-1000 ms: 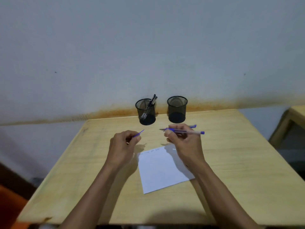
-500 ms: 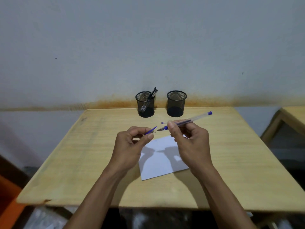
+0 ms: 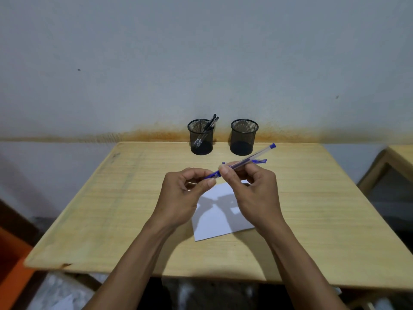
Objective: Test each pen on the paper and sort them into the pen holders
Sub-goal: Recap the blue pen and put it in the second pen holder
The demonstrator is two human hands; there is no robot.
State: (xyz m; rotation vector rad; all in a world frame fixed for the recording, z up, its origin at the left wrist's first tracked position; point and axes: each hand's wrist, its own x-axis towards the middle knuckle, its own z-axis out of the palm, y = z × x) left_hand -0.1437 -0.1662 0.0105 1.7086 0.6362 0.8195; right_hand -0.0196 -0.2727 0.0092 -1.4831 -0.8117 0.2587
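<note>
My right hand (image 3: 252,193) grips a clear blue pen (image 3: 252,157) that slants up to the right above the table. My left hand (image 3: 181,198) pinches the pen's blue cap (image 3: 212,175) at the pen's tip end. A second blue pen (image 3: 259,161) lies on the table behind my right hand, mostly hidden. The white paper (image 3: 214,220) lies under my hands. Two black mesh pen holders stand at the table's back edge: the left holder (image 3: 201,137) has black pens in it, the right holder (image 3: 244,137) looks empty.
The wooden table (image 3: 111,209) stands against a pale wall with a rusty stain along its base. Another wooden piece of furniture (image 3: 400,157) sits at the right edge. Something orange (image 3: 11,276) shows at lower left.
My hands have come together. The cap in my left hand now meets the tip of the pen in my right hand. One second ago the hands were apart.
</note>
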